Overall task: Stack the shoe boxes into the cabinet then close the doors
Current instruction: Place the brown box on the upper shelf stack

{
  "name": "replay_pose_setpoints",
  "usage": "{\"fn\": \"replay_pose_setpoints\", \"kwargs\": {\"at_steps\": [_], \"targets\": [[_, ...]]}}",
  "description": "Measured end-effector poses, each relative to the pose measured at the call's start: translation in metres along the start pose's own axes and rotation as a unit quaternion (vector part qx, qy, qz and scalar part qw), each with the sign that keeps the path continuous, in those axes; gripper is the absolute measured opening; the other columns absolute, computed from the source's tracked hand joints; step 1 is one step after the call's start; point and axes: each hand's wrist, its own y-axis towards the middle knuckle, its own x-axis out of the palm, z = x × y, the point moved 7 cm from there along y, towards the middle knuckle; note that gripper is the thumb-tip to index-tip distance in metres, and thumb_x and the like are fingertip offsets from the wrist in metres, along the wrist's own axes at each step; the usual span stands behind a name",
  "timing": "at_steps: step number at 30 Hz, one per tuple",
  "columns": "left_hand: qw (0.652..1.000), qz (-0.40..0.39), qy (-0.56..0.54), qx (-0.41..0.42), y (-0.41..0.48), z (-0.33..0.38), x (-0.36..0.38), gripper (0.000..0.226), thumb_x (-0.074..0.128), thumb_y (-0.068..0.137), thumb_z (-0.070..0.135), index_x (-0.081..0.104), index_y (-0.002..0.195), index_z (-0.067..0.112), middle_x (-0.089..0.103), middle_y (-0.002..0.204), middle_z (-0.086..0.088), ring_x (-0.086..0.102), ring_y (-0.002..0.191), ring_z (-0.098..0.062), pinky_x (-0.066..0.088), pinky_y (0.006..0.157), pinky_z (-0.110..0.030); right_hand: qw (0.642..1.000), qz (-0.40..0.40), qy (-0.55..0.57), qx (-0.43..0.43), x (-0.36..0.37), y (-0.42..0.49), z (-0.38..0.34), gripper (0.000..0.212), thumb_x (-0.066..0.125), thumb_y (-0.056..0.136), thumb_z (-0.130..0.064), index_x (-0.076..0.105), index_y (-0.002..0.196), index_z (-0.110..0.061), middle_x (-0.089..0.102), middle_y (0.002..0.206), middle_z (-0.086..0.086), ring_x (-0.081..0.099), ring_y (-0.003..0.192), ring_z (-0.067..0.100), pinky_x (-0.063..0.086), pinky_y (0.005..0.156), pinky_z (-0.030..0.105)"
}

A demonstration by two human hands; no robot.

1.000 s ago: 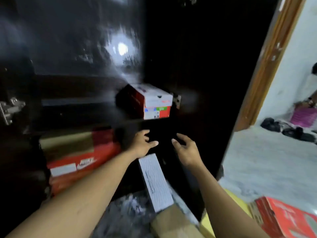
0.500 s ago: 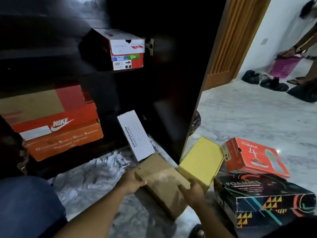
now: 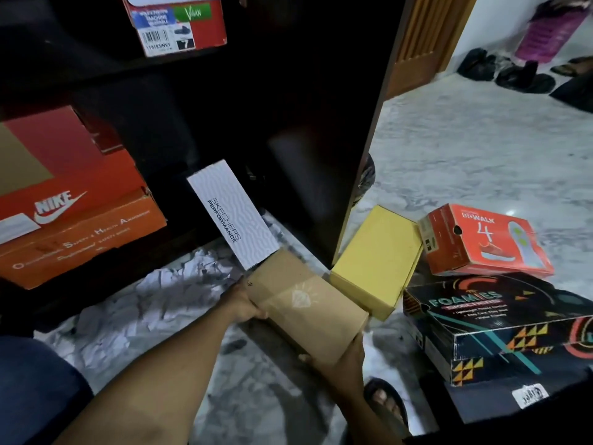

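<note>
A plain brown cardboard shoe box point(image 3: 305, 306) lies on the marble floor in front of the dark cabinet point(image 3: 288, 91). My left hand point(image 3: 242, 305) grips its left end and my right hand point(image 3: 345, 361) grips its near right corner. A white Skechers box point(image 3: 231, 213) leans at the cabinet's foot. An orange Nike box point(image 3: 67, 175) rests on another orange box point(image 3: 83, 242) on the lower shelf. A red and white box point(image 3: 179, 24) stands on the upper shelf. On the floor to the right sit a yellow box point(image 3: 378, 261), a red Go Walk box point(image 3: 484, 242) and a black Foamies box point(image 3: 500, 326).
The open cabinet door point(image 3: 337, 149) stands edge-on between the brown box and the yellow box. Crumpled white paper point(image 3: 144, 300) covers the floor on the left. My sandalled foot point(image 3: 385, 403) is beside my right wrist. Dark shoes point(image 3: 507, 72) and a pink bag point(image 3: 545, 33) lie far right.
My view dropped from the upper shelf to the floor. Both hands came down from near the shelf and took hold of the brown box.
</note>
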Motion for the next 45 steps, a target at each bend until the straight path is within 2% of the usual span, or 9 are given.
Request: {"fn": "replay_pose_setpoints", "kwargs": {"at_steps": [5,9,13,19,26,32,37,39,45], "targets": [[0.999,-0.001,-0.04,0.014,-0.015,-0.006,0.018,0.135,0.101,0.034,0.028,0.031,0.15,0.018,0.06,0.132,-0.001,0.059,0.118,-0.022,0.05,0.098,-0.031,0.999,-0.031,0.009,-0.031,-0.005,-0.003,0.008,0.156,0.097,0.027,-0.061,0.013,0.15,-0.016,0.04,0.144,-0.001,0.041,0.133,0.019,0.039,0.106,0.033],[0.997,0.033,-0.061,0.023,-0.023,-0.042,0.034,0.144,0.091,0.006,0.065,0.043,0.138,0.032,0.062,0.12,0.004,0.062,0.11,-0.016,0.054,0.094,-0.03,0.997,-0.009,0.036,-0.062,-0.024,-0.012,0.002,0.143,0.095,0.024,-0.062,0.022,0.142,-0.024,0.045,0.128,-0.012,0.045,0.122,0.012,0.04,0.096,0.028],[0.985,0.044,-0.162,0.048,-0.053,-0.058,0.026,0.116,0.098,0.012,0.056,0.06,0.118,0.03,0.069,0.109,0.003,0.068,0.099,-0.014,0.059,0.088,-0.039,0.993,-0.028,0.04,-0.107,-0.037,-0.022,-0.017,0.126,0.101,0.032,-0.046,0.028,0.135,-0.034,0.049,0.123,-0.023,0.052,0.115,0.009,0.045,0.086,0.017],[0.956,0.088,-0.257,0.107,-0.112,-0.034,-0.028,0.103,0.1,0.014,0.045,0.066,0.111,0.03,0.077,0.098,0.011,0.071,0.097,-0.012,0.056,0.085,-0.031,0.991,-0.049,0.024,-0.124,-0.047,-0.031,-0.052,0.15,0.099,0.025,-0.06,0.02,0.151,-0.044,0.055,0.137,-0.015,0.057,0.122,0.015,0.056,0.09,0.047],[0.913,0.204,-0.304,0.18,-0.176,0.01,-0.149,0.112,0.103,0.036,0.018,0.055,0.137,0.016,0.07,0.094,0.021,0.064,0.089,0.0,0.046,0.069,-0.004,0.958,-0.07,0.061,-0.271,-0.051,-0.056,-0.19,0.116,0.103,0.04,-0.037,0.039,0.137,-0.04,0.063,0.121,-0.023,0.06,0.11,-0.004,0.055,0.082,0.019],[0.859,0.305,-0.309,0.27,-0.25,0.068,-0.266,0.113,0.092,0.051,-0.01,0.036,0.148,-0.003,0.057,0.129,0.003,0.051,0.116,-0.007,0.039,0.075,0.004,0.928,-0.054,0.063,-0.363,-0.074,-0.1,-0.322,0.148,0.093,0.041,-0.068,0.011,0.158,-0.03,0.036,0.157,-0.012,0.041,0.14,0.014,0.045,0.107,0.039],[0.834,0.382,-0.253,0.307,-0.295,0.1,-0.36,0.137,0.1,0.032,0.042,0.04,0.15,0.011,0.057,0.13,0.009,0.055,0.121,-0.008,0.041,0.089,-0.009,0.892,-0.018,0.073,-0.445,-0.096,-0.135,-0.422,0.111,0.092,0.045,-0.065,0.031,0.135,-0.045,0.055,0.124,-0.026,0.058,0.11,0.0,0.05,0.091,0.034],[0.826,0.403,-0.23,0.32,-0.306,0.116,-0.4,0.148,0.092,0.02,0.065,0.041,0.151,0.018,0.057,0.134,0.008,0.055,0.121,-0.009,0.042,0.096,-0.02,0.881,0.002,0.066,-0.469,-0.099,-0.143,-0.458,0.121,0.085,0.046,-0.075,0.025,0.146,-0.044,0.051,0.141,-0.016,0.054,0.126,0.014,0.047,0.101,0.04],[0.787,0.476,-0.224,0.322,-0.302,0.17,-0.498,0.11,0.099,0.051,0.027,0.046,0.146,0.021,0.039,0.122,-0.003,0.049,0.112,-0.017,0.043,0.101,-0.028,0.856,0.058,0.089,-0.506,-0.088,-0.127,-0.547,0.124,0.079,0.061,-0.073,0.01,0.156,-0.033,0.041,0.151,0.0,0.044,0.136,0.024,0.043,0.095,0.036]]}}
